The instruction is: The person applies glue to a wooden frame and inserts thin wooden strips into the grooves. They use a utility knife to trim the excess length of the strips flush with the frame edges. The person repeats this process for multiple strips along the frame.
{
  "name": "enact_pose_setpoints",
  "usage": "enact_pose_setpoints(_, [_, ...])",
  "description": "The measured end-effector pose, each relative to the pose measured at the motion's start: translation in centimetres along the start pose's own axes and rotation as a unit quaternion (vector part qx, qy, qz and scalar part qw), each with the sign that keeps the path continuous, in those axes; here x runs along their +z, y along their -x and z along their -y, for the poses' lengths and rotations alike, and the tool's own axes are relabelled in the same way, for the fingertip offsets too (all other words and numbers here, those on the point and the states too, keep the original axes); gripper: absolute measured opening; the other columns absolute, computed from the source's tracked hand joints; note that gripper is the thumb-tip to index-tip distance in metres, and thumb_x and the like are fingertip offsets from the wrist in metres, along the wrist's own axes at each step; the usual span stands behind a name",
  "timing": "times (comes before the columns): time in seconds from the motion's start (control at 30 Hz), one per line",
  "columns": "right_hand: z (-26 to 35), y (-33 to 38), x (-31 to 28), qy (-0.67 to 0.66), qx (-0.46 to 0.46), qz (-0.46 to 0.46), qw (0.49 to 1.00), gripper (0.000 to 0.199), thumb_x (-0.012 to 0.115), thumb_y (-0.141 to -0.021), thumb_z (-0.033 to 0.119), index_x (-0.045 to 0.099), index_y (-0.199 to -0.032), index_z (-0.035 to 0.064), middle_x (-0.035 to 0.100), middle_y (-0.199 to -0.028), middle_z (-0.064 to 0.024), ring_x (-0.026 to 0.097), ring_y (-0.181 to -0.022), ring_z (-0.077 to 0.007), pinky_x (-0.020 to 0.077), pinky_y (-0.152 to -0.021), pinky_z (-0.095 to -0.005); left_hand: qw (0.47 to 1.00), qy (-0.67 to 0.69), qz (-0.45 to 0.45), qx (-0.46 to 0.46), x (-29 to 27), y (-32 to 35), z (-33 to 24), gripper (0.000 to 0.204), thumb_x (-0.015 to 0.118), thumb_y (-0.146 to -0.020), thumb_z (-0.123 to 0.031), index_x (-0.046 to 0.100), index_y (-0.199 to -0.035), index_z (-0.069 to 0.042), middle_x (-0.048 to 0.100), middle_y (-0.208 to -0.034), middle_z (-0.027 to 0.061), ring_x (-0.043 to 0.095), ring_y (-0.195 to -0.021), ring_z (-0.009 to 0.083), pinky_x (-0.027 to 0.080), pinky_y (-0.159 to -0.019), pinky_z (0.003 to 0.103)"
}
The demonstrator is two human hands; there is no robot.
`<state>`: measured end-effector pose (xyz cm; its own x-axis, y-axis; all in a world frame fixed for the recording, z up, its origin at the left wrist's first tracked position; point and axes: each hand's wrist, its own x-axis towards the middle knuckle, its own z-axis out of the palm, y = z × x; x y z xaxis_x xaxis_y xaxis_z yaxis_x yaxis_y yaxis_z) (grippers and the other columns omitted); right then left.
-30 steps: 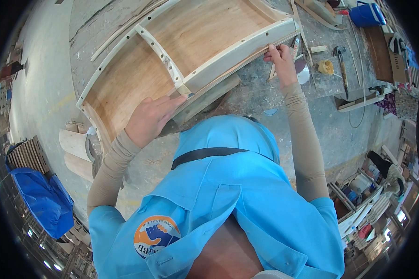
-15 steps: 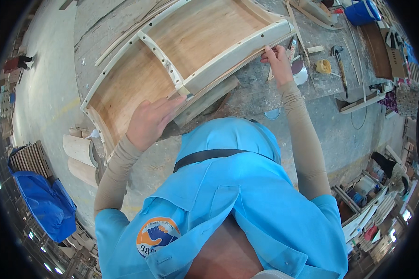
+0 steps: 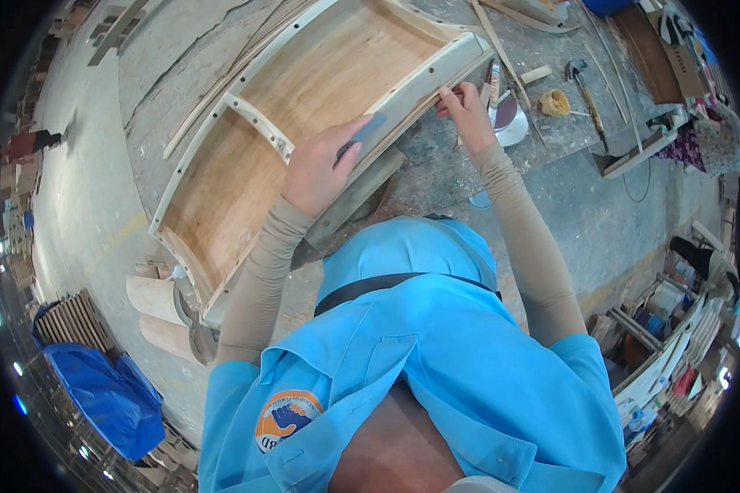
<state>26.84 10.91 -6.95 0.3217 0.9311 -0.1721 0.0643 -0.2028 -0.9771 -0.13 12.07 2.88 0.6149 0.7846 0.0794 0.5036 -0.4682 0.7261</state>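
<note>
A curved wooden frame point(image 3: 407, 85) with a panel back and a crossbar point(image 3: 259, 123) lies tilted on the work surface in front of me. My left hand point(image 3: 319, 168) is closed around a flat grey piece point(image 3: 372, 127), resting against the frame's near rail. Whether this piece is a scraper blade or a sanding pad, I cannot make out. Near the rail's right end, my right hand point(image 3: 469, 115) pinches a thin wooden strip point(image 3: 415, 115) running along the rail's near edge. Its fingertips are partly hidden.
Right of the frame are a round white-and-maroon disc point(image 3: 511, 123), a yellow tub point(image 3: 555, 103), a hammer point(image 3: 585, 99) and loose wooden strips. Curved wooden pieces point(image 3: 160, 300) stand on the floor at left, near a blue cover point(image 3: 103, 398). Another person point(image 3: 31, 146) is far left.
My left hand has moved right and away from me along the near rail, with more of the flat grey piece now showing. My right hand stays at the strip; the whole view has shifted slightly.
</note>
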Motion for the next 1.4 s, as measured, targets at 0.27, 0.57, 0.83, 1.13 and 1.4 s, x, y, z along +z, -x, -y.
enact_pose_setpoints(0.27, [0.4, 0.6, 0.4, -0.026, 0.018, -0.008, 0.999, 0.036, 0.058, -0.102, 0.024, 0.048, -0.117, -0.0069, 0.066, -0.093, -0.0107, 0.065, -0.082, -0.0160, 0.0541, -0.074, -0.0296, 0.998, -0.054, -0.003, 0.029, 3.1, -4.3, -0.9, 0.040, 0.063, -0.090, -0.012, 0.064, -0.130, -0.014, 0.071, -0.107, 0.0130, 0.067, -0.089, 0.0293, 0.050, -0.077, 0.037])
enact_pose_setpoints(0.57, [0.0, 0.9, 0.8, -0.038, 0.023, -0.001, 0.999, 0.032, 0.053, -0.104, 0.024, 0.049, -0.115, -0.0060, 0.066, -0.088, -0.0110, 0.065, -0.077, -0.0164, 0.0529, -0.074, -0.0299, 0.997, -0.061, -0.016, 0.044, 4.4, -6.9, -1.1, 0.037, 0.064, -0.089, -0.011, 0.067, -0.125, -0.015, 0.071, -0.094, 0.0095, 0.066, -0.079, 0.0270, 0.048, -0.069, 0.037])
enact_pose_setpoints(0.83, [-0.1, 1.0, 0.5, -0.015, 0.009, 0.011, 1.000, 0.031, 0.052, -0.105, 0.025, 0.049, -0.111, -0.0055, 0.066, -0.088, -0.0110, 0.065, -0.078, -0.0167, 0.0532, -0.072, -0.0303, 0.995, -0.090, -0.006, 0.048, 4.9, -7.7, -1.1, 0.034, 0.064, -0.089, -0.013, 0.068, -0.123, -0.017, 0.069, -0.086, 0.0066, 0.065, -0.074, 0.0256, 0.046, -0.065, 0.038])
enact_pose_setpoints(1.13, [0.1, 0.8, 0.2, 0.021, 0.002, -0.034, 0.999, 0.041, 0.064, -0.099, 0.022, 0.044, -0.122, -0.0058, 0.065, -0.094, -0.0101, 0.063, -0.082, -0.0139, 0.0530, -0.071, -0.0273, 0.993, -0.085, -0.011, 0.080, 5.1, -8.3, -0.8, 0.035, 0.065, -0.088, -0.011, 0.068, -0.122, -0.016, 0.068, -0.084, 0.0069, 0.064, -0.074, 0.0272, 0.046, -0.066, 0.039])
enact_pose_setpoints(1.4, [1.0, 0.8, -0.2, 0.032, 0.003, -0.029, 0.999, 0.041, 0.068, -0.097, 0.020, 0.044, -0.121, -0.0047, 0.064, -0.095, -0.0092, 0.062, -0.083, -0.0130, 0.0522, -0.073, -0.0260, 0.990, -0.091, -0.012, 0.105, 5.2, -7.3, -0.3, 0.037, 0.064, -0.090, -0.008, 0.066, -0.125, -0.015, 0.070, -0.092, 0.0042, 0.065, -0.079, 0.0231, 0.042, -0.067, 0.036])
